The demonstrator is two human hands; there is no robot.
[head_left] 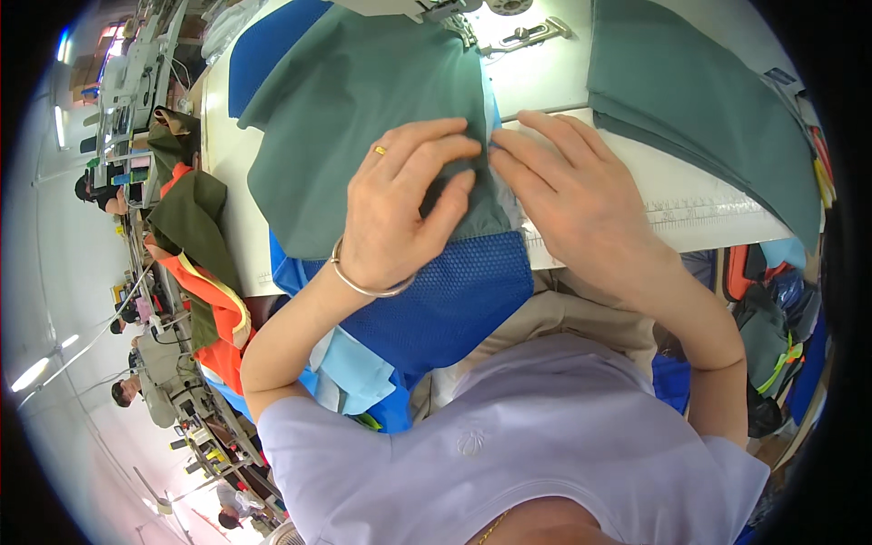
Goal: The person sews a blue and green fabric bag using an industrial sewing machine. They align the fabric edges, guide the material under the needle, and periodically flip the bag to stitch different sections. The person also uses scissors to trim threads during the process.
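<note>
A green fabric panel [354, 91] lies under a sewing machine head [459, 11], its right edge running down from the presser foot [463, 36]. My left hand [404, 195] rests on this panel with bent fingers and the thumb apart. My right hand [577, 195] has its thumb and index finger close together at the panel's right edge, beside a thin light-blue layer [490, 100]. Blue mesh fabric [445, 300] joins the green panel's lower end and hangs over the table edge toward my lap.
Folded green fabric [690, 118] covers the table's right side. A metal guide [531, 36] sits by the needle area, and a ruler strip [708, 213] runs along the front edge. Orange and olive garments [204, 272] hang at left. Several people work at machines farther left.
</note>
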